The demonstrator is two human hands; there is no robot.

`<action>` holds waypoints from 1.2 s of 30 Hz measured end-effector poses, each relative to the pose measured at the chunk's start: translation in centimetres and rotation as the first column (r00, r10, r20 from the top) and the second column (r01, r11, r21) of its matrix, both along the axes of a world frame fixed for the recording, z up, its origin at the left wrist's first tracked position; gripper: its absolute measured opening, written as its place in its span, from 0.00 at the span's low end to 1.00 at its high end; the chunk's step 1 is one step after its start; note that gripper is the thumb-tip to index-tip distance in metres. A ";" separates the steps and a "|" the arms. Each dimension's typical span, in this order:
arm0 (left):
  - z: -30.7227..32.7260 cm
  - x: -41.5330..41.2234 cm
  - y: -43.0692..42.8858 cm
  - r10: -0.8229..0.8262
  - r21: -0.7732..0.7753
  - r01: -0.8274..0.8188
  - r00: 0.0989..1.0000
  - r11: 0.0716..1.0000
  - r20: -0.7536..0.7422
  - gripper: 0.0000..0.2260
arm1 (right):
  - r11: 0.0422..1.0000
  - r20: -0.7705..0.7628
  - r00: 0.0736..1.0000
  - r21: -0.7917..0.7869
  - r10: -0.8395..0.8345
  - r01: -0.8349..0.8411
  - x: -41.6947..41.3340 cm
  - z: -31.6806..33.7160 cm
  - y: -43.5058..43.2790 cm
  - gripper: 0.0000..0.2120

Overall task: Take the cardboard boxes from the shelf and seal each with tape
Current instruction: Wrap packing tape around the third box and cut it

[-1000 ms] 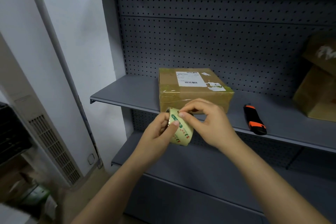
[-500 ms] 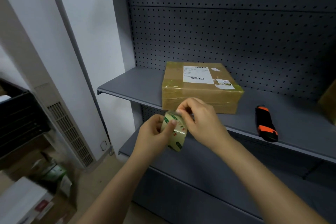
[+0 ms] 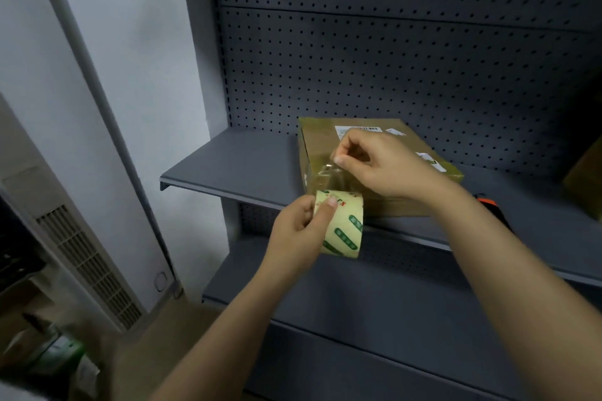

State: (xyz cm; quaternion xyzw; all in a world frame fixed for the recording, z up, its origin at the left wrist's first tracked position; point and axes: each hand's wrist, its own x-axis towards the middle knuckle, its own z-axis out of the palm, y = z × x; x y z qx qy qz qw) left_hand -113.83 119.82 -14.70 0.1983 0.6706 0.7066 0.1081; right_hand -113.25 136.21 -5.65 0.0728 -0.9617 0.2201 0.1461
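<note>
A flat cardboard box (image 3: 321,143) with a white shipping label lies on the grey metal shelf (image 3: 234,166). In front of the shelf's edge my left hand (image 3: 299,228) grips a roll of clear tape (image 3: 342,228) printed with green marks, thumb across its outer face. My right hand (image 3: 378,166) pinches the free end of the tape and holds it above the roll, over the box's near left corner. A short clear strip (image 3: 329,172) stretches between roll and fingers.
An orange-and-black tool (image 3: 488,202) lies on the shelf right of the box, mostly behind my right forearm. Another cardboard box (image 3: 586,179) sits at the far right edge. A lower shelf (image 3: 358,290) lies beneath. A white vented unit (image 3: 88,257) and clutter stand on the floor at left.
My right hand has pulled the tape end up and away from the roll, drawing out a strip over the box corner. The left hand keeps holding the roll. The view has moved closer.
</note>
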 end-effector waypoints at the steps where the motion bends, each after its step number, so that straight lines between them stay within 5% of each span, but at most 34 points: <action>1: 0.0 -0.5 0.0 0.010 -0.001 -0.010 1.000 1.000 0.019 0.23 | 1.000 0.013 1.000 0.022 -0.013 0.013 -0.3 0.1 -0.2 0.05; 4: -0.2 -1.2 0.3 0.019 -0.043 -0.015 0.995 0.999 0.100 0.28 | 0.999 -0.009 0.999 0.017 -0.036 0.036 -0.9 0.5 -1.0 0.05; 9: -0.9 -1.6 0.8 0.054 -0.054 -0.046 0.986 0.997 0.159 0.19 | 0.998 0.006 0.998 -0.013 -0.059 0.059 -2.0 0.8 -0.6 0.05; 13: -0.3 -1.8 1.5 0.043 -0.032 -0.037 0.981 0.999 0.191 0.27 | 0.991 0.091 0.992 -0.097 -0.084 0.093 -3.9 0.5 0.5 0.03; 19: 0.1 -2.1 2.0 0.039 0.005 -0.042 0.965 0.999 0.259 0.20 | 0.988 0.155 0.987 -0.143 -0.030 0.053 -5.6 0.5 1.6 0.05; 36: 0.2 -3.2 1.0 0.043 0.015 -0.048 0.967 0.999 0.250 0.17 | 0.989 0.128 0.991 -0.138 -0.036 0.053 -6.7 -1.0 1.6 0.05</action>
